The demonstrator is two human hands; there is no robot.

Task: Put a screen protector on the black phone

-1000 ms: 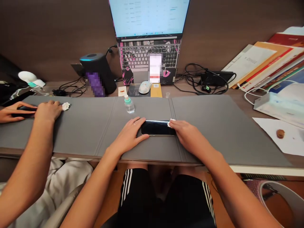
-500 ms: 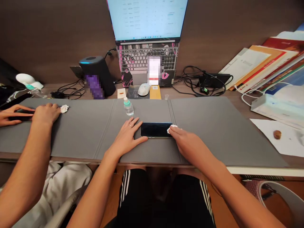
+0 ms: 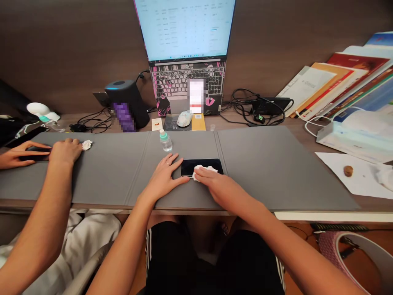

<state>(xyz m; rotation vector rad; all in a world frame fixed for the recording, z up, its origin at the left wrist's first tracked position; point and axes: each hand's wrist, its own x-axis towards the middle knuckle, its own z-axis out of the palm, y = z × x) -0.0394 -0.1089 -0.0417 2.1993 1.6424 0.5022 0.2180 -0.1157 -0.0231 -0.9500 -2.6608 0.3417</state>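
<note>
Right of the phone [image 3: 201, 166] the grey mat [image 3: 276, 164] lies open; a small bottle [image 3: 165, 140] stands just behind.

Office desk: open laptop [image 3: 186, 53], stacked folders [image 3: 337, 82], cables [image 3: 254, 108].

I see my left hand [image 3: 164, 174] lying flat on the grey mat [image 3: 276, 164], fingertips against the left end of the dark phone [image 3: 201, 166]. My right hand [image 3: 215, 184] presses a white wipe [image 3: 202, 169] onto its screen. A small bottle [image 3: 165, 140] stands just behind.
</note>
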